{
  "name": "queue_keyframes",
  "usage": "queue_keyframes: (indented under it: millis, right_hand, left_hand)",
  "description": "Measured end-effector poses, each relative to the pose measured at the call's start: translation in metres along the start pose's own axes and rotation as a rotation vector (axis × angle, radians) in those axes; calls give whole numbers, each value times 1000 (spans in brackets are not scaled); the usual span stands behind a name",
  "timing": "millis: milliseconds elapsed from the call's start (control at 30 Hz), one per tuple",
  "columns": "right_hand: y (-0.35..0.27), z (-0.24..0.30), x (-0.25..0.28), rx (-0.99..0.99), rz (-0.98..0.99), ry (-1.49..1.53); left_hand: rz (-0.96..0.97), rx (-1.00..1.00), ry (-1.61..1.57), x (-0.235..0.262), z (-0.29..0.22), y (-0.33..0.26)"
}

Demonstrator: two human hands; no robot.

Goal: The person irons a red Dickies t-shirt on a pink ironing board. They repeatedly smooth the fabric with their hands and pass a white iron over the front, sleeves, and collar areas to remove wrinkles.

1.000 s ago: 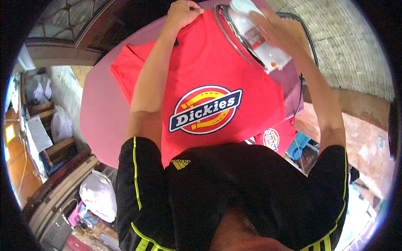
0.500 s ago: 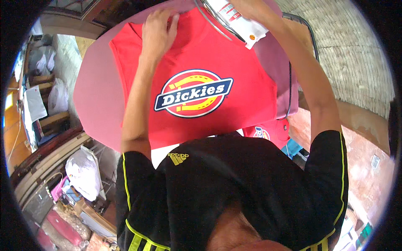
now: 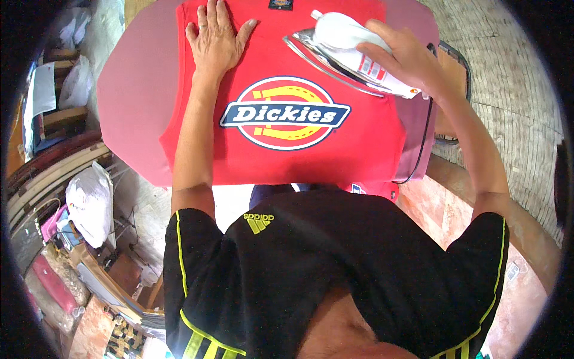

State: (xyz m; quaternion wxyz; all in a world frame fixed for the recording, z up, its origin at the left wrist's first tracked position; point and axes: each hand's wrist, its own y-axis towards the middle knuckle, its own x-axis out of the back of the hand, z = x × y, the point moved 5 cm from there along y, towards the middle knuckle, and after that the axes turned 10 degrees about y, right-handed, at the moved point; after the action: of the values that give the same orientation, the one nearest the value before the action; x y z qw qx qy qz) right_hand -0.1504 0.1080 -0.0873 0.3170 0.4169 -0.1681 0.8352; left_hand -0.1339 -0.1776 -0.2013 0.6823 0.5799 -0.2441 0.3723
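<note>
A red sleeveless shirt (image 3: 197,140) lies spread on a padded board with a mauve cover (image 3: 134,90). On its front is a large printed emblem (image 3: 287,113) with a yellow horseshoe and a dark blue band. Fingers apart, my left hand (image 3: 216,45) rests flat on the upper left of the shirt. My right hand (image 3: 406,60) is wrapped round the handle of a white clothes iron (image 3: 341,36) at the upper right, above the emblem. The iron's shiny metal rim faces left; whether its plate touches the cloth I cannot tell.
A dark cord (image 3: 426,140) hangs along the board's right side. More red cloth (image 3: 385,190) shows under the near edge. A stuffed white plastic bag (image 3: 89,203) stands on the left among household items. Behind the board's right side is a chair with a dark frame (image 3: 460,57).
The iron and my right hand have come nearer to me from the far edge. My left hand now lies flatter and more spread. The view has shifted, showing the shirt's neck label.
</note>
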Motion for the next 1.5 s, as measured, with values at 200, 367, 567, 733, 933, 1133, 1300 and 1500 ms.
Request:
queue_keyframes:
  millis: [200,367,567,733,933,1133,1300,1500]
  right_hand:
    - [55,35,-21,47,38,0]
    - [68,44,-27,88,87,32]
    - [67,44,-26,137,81,-77]
    - [92,59,-39,262,108,-28]
    - [90,58,-36,202,158,40]
    - [116,69,-39,205,142,-27]
    - [122,67,-40,335,29,7]
    - [142,90,-43,-221,-69,230]
  left_hand:
    - [169,-118,-207,-24,38,-2]
    - [160,-175,-147,-25,48,9]
    - [241,-162,-172,-30,51,11]
    - [294,-202,-243,-30,61,13]
    - [315,-107,-125,-26,69,7]
    - [315,-160,-204,-46,80,24]
    - [298,-133,-225,-47,102,19]
    - [254,-62,-302,-56,115,27]
